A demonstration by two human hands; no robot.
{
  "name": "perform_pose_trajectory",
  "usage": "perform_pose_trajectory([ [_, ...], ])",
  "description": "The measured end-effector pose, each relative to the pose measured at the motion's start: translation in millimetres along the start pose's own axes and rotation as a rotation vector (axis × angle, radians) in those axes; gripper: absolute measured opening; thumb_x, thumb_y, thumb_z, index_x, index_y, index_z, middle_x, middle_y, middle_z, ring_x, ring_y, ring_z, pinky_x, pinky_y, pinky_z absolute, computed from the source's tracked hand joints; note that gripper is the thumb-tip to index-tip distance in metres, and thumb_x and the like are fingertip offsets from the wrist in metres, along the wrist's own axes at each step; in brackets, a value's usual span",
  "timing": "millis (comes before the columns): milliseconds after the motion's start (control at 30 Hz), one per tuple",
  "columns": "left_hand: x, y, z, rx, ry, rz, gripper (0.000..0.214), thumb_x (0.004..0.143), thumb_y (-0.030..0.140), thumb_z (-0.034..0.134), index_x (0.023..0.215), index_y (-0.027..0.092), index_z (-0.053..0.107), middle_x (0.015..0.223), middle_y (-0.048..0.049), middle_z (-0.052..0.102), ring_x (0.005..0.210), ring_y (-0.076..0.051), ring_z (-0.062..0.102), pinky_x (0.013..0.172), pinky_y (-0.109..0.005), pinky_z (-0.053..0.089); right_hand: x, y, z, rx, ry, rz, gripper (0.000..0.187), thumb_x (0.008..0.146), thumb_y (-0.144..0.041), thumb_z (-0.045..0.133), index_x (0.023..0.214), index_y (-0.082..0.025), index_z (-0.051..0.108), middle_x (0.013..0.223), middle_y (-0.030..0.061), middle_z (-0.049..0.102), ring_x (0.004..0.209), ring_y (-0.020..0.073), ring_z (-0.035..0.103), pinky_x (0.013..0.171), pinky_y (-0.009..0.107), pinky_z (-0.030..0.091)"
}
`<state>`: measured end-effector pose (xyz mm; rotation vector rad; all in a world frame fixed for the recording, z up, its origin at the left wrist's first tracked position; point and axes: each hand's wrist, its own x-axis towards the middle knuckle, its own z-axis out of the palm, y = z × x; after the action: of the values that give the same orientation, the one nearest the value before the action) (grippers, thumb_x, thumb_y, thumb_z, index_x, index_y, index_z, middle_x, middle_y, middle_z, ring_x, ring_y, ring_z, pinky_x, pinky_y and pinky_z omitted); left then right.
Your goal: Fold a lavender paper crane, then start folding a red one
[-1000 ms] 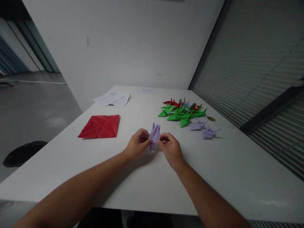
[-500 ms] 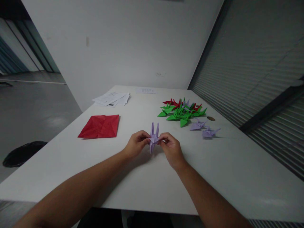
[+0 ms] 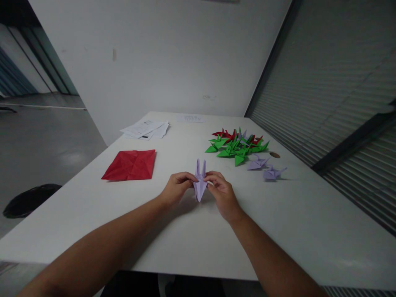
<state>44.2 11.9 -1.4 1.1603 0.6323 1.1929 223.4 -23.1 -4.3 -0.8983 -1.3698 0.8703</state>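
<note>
A partly folded lilac origami crane (image 3: 200, 189) is held just over the white table, two narrow points up and a broad flap pointing down towards me. My left hand (image 3: 178, 187) pinches its left edge between thumb and fingers. On the opposite edge, my right hand (image 3: 220, 190) pinches it too, with the fingertips near the base of the narrow points. Two finished lilac cranes, a nearer one (image 3: 272, 173) and a farther one (image 3: 257, 163), stand to the right of my hands.
Green cranes (image 3: 235, 148) are heaped at the back right with several red cranes (image 3: 225, 134). A brown round disc (image 3: 274, 155) lies beside them. Creased red paper (image 3: 131, 166) is at the left, printed sheets (image 3: 145, 128) behind it. A black bin (image 3: 29, 200) stands on the floor.
The crane's broad flap, before folded up at the middle, now hangs down towards me. My fingers have shifted slightly up its edges; both hands stay in place.
</note>
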Motion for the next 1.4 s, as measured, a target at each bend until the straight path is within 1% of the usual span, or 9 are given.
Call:
perform_pose_trajectory([
  [100, 1.0, -1.1, -1.5, 0.026, 0.007, 0.022, 0.008, 0.074, 0.014, 0.07, 0.076, 0.017, 0.077, 0.082, -0.0036, 0.075, 0.077, -0.016, 0.068, 0.078, -0.031, 0.054, -2.3, -1.4, 1.0, 0.113, -0.042, 0.085, 0.014, 0.088, -0.036, 0.066, 0.095, -0.027, 0.074, 0.122, 0.0063, 0.059, 0.114, 0.0249, 0.059, 0.093, 0.039, 0.053],
  [167, 1.4, -1.2, -3.0, 0.074, -0.013, 0.05, 0.009, 0.073, 0.013, 0.07, 0.076, 0.018, 0.078, 0.083, -0.0037, 0.075, 0.078, -0.016, 0.067, 0.078, -0.03, 0.053, -2.3, -3.6, 1.5, 0.073, -0.037, 0.085, 0.018, 0.09, -0.04, 0.065, 0.091, -0.024, 0.073, 0.111, 0.0063, 0.063, 0.102, 0.0229, 0.062, 0.086, 0.036, 0.054],
  [300, 0.2, 1.2, -5.6, 0.168, -0.089, 0.091, 0.01, 0.077, 0.017, 0.07, 0.081, 0.017, 0.079, 0.089, -0.0057, 0.074, 0.084, -0.017, 0.067, 0.078, -0.029, 0.052, 1.0, -6.2, 0.8, -0.11, 0.026, -0.025, 0.014, 0.086, -0.034, 0.072, 0.081, -0.02, 0.072, 0.087, 0.0038, 0.065, 0.083, 0.0186, 0.06, 0.077, 0.031, 0.049],
  [467, -1.0, 1.6, -3.2, 0.165, -0.123, 0.038, 0.017, 0.077, 0.027, 0.079, 0.087, 0.015, 0.075, 0.083, -0.0044, 0.072, 0.077, -0.015, 0.065, 0.074, -0.028, 0.051, 2.3, -2.1, 0.7, -0.104, 0.052, -0.047, 0.008, 0.082, -0.027, 0.075, 0.083, -0.021, 0.07, 0.086, 0.0023, 0.064, 0.081, 0.0175, 0.061, 0.076, 0.03, 0.049],
  [667, 1.8, -1.8, -0.7, 0.053, -0.035, 0.065, 0.037, 0.067, 0.027, 0.089, 0.084, 0.017, 0.058, 0.078, 0.0022, 0.064, 0.07, -0.01, 0.062, 0.066, -0.022, 0.048, 1.0, 4.2, 4.2, 0.149, 0.078, 0.122, 0.032, 0.075, -0.028, 0.082, 0.096, -0.024, 0.059, 0.089, -0.0005, 0.066, 0.078, 0.0154, 0.065, 0.073, 0.029, 0.053],
  [800, 1.8, 0.5, -0.7, 0.068, -0.009, 0.048, 0.04, 0.066, 0.026, 0.089, 0.084, 0.017, 0.055, 0.078, 0.0021, 0.064, 0.071, -0.01, 0.062, 0.067, -0.022, 0.048, 1.3, 4.6, 3.8, 0.1, 0.046, 0.195, 0.033, 0.075, -0.031, 0.083, 0.096, -0.021, 0.059, 0.084, 0.0008, 0.068, 0.075, 0.0153, 0.065, 0.069, 0.028, 0.052],
  [1000, 2.0, 3.3, 1.5, 0.04, -0.022, 0.034, 0.043, 0.064, 0.024, 0.09, 0.08, 0.017, 0.051, 0.073, 0.0035, 0.063, 0.066, -0.009, 0.06, 0.064, -0.021, 0.047, 1.7, 5.3, 1.8, 0.011, 0.087, 0.171, 0.03, 0.074, -0.031, 0.082, 0.092, -0.021, 0.059, 0.073, -0.0011, 0.068, 0.065, 0.0145, 0.063, 0.063, 0.027, 0.05],
  [1267, 2.9, -0.2, -3.3, 0.133, -0.057, 0.018, 0.034, 0.067, 0.027, 0.088, 0.078, 0.015, 0.058, 0.071, 0.0028, 0.06, 0.063, -0.008, 0.055, 0.061, -0.021, 0.041, 1.2, 3.3, 3.1, -0.04, 0.033, 0.132, 0.027, 0.076, -0.033, 0.079, 0.093, -0.021, 0.061, 0.08, 0.0017, 0.067, 0.072, 0.0165, 0.064, 0.067, 0.029, 0.052],
  [1400, 2.7, 1.5, -1.8, 0.064, -0.032, -0.002, 0.03, 0.068, 0.025, 0.086, 0.083, 0.015, 0.063, 0.077, 0.0009, 0.064, 0.07, -0.011, 0.059, 0.068, -0.024, 0.044, 2.0, 3.1, 3.3, -0.055, 0.01, 0.156, 0.025, 0.075, -0.032, 0.078, 0.09, -0.021, 0.062, 0.078, 0.0018, 0.065, 0.073, 0.0172, 0.063, 0.067, 0.03, 0.052],
])
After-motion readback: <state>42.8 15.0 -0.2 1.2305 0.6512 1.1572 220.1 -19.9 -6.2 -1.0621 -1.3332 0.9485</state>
